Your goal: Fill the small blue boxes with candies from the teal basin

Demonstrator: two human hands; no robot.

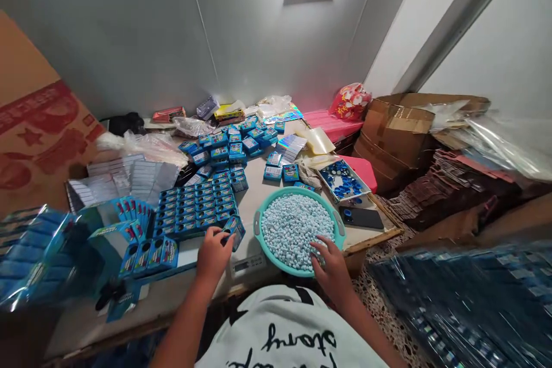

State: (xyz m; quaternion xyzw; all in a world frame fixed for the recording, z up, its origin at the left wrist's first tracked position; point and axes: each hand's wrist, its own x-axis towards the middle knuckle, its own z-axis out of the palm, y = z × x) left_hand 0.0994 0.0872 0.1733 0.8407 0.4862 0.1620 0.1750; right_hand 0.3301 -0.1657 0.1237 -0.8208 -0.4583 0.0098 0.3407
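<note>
My left hand (214,253) grips a small blue printed box (235,231) at the near right corner of the rows of similar boxes (198,201). To the right, a round turquoise basin (257,224) is full of pale blue and white pellets (297,224). My right hand (331,267) reaches over the basin's near right rim, fingers apart, with the fingertips at the pellets. Whether any pellets are between those fingers is too small to tell. Part of a digital scale (248,264) shows between my left hand and the basin.
A loose heap of blue boxes (235,144) lies behind the rows. Right of the basin are a white tray (366,188) of blue pieces and a dark phone (361,217). Plastic-wrapped stacks (466,305) stand at the right, cardboard cartons (388,132) behind. Display boxes (149,256) stand at the left.
</note>
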